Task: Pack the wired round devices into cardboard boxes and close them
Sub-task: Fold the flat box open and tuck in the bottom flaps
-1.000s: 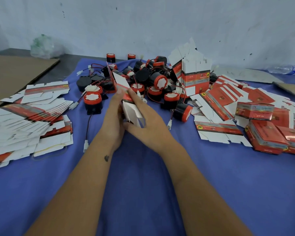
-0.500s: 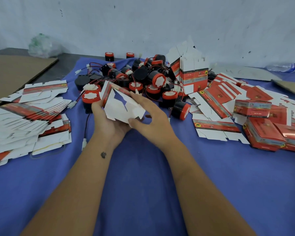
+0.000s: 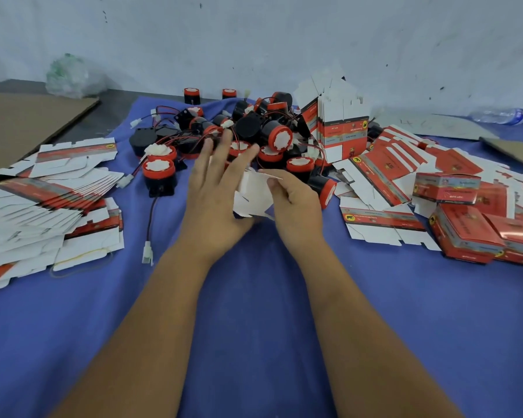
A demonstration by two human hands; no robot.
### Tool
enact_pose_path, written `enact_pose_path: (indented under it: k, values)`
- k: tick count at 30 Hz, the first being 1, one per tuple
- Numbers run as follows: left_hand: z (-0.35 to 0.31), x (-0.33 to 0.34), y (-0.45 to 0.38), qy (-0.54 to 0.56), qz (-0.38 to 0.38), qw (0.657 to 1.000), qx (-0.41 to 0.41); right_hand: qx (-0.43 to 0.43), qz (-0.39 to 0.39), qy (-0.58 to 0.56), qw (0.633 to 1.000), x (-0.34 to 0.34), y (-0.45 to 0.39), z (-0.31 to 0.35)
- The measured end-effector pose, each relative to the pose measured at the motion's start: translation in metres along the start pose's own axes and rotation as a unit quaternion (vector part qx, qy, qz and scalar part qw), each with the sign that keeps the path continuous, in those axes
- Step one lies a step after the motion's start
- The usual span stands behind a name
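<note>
Half-formed box (image 3: 254,194), white inside facing up, held above the blue cloth (image 3: 254,297) just in front of the device pile (image 3: 248,131). Right hand (image 3: 293,203) pinches a flap of the box, fingers curled, grip holding the card. Left hand (image 3: 215,194) lies against the box's left side with fingers straight and spread, grip wide; fingertips reach over the near edge of the pile.

The pile is round black units with red caps and red-black leads, tangled together. One separate device (image 3: 158,176) stands left of the pile, its lead trailing toward the viewer to a white plug (image 3: 147,256). Flat box blanks (image 3: 43,200) are fanned out far left of the pile. An upright bundle of blanks (image 3: 341,128) leans at the pile's right. Closed red boxes (image 3: 465,236) are stacked well right of the pile. Tabletop is cloth-covered.
</note>
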State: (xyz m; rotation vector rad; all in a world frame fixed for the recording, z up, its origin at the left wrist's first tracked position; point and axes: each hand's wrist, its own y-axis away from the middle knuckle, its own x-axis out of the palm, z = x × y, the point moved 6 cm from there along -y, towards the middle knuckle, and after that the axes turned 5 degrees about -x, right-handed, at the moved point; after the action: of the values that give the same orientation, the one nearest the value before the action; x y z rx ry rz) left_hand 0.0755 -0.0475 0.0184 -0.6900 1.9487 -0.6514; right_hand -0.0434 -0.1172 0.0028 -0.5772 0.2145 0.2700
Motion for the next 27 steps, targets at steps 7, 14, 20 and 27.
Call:
enact_pose_path:
  k: [7,14,20,27]
  values:
    - [-0.002,-0.008,0.000,0.215,0.017,0.973,-0.077,0.023,-0.013,-0.227,0.974,-0.006,-0.002,0.013]
    - [0.016,-0.019,-0.005,0.440,-0.062,0.879,-0.176,0.017,0.040,-0.158,0.986,0.010,-0.001,0.017]
    - [0.022,-0.003,-0.004,0.465,-0.022,0.860,-0.209,0.049,-0.002,-0.204,0.978,0.016,-0.004,0.014]
    - [0.028,0.008,-0.005,0.548,-0.020,0.782,-0.296,0.076,-0.009,-0.203,0.976,0.027,-0.003,0.006]
